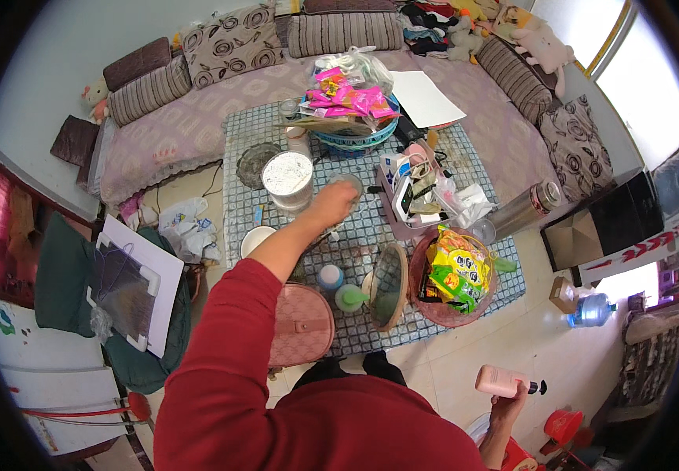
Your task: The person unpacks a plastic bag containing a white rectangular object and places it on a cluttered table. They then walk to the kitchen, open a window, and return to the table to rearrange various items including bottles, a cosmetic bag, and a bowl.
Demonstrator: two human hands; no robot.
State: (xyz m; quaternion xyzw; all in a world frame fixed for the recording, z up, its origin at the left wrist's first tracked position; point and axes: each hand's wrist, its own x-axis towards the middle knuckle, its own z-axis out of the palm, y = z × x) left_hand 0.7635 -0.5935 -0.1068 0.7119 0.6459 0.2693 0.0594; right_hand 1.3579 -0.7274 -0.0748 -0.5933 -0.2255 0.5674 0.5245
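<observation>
My left hand [337, 204] reaches across the checked tabletop with curled fingers at a small round clear glass [352, 181], which it appears to grip and partly hides. Off to the right, past the table's near edge, my right hand [509, 401] holds a pink lotion bottle [498, 381] with a black pump, tilted nearly onto its side. Beside my left hand stands a tall clear container with a whitish speckled top [288, 173]. A white bowl [255, 240] is partly covered by my left forearm.
Nearer me on the table [363, 259] are a pink case [301, 325], a green pump bottle [351, 298], an oval mirror [389, 287] and a red bowl [419, 303] of snack packets. A blue basket [354, 141], cluttered organizer [389, 203] and steel flask [524, 211] stand farther off.
</observation>
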